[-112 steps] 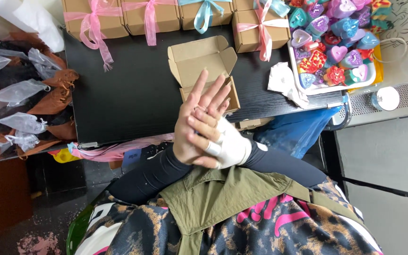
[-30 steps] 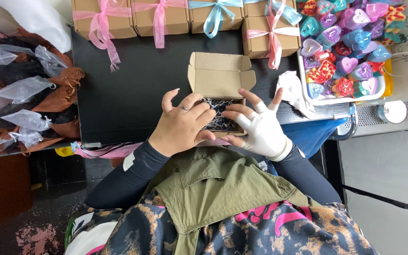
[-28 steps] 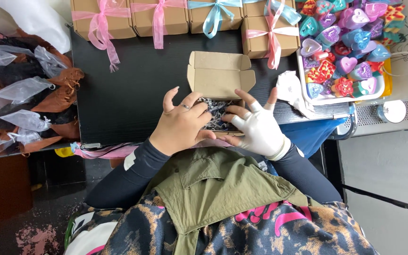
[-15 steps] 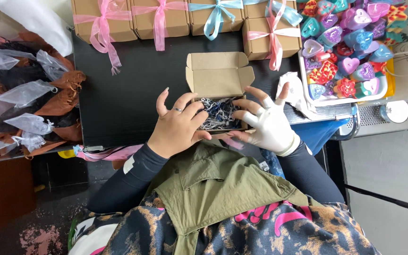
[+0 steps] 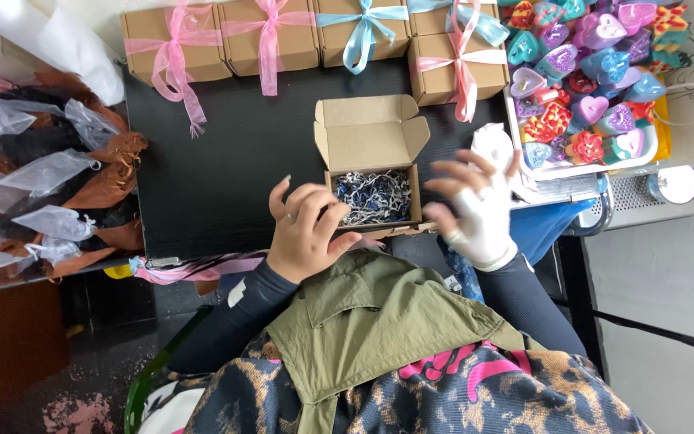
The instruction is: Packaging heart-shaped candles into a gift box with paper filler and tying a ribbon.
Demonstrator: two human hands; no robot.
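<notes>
— Since half a second ago, what has been moved?

— Both hands have been drawn back from the filling. The right hand point(image 5: 475, 210), wrapped in a white fingerless glove, has been lifted clear of the small cardboard box point(image 5: 373, 173) and is now blurred, just beside the box's right wall, fingers spread wide and nothing held. The left hand point(image 5: 307, 233) has been slid toward the near left corner.

— Is the box gripped by the left hand?

— Its fingers are curled loosely against the box's left wall and near edge; a ring is worn on one finger. Nothing is enclosed in it.

— Where is the box placed?

— At the near edge of the black tabletop point(image 5: 226, 161), close to the body, with its lid folded back and upright flaps seen. Shredded paper filling point(image 5: 375, 197), white and dark blue, is seen inside.

— And beyond it?

— A crumpled white cloth point(image 5: 496, 149) is laid to the right. Farther back, a row of closed brown boxes tied with pink and blue ribbons point(image 5: 315, 32) is lined up, and a white tray point(image 5: 632, 161) of heart-shaped coloured pieces point(image 5: 584, 72) is set at the far right. Sheer pouches point(image 5: 34, 173) are piled at the left.
</notes>
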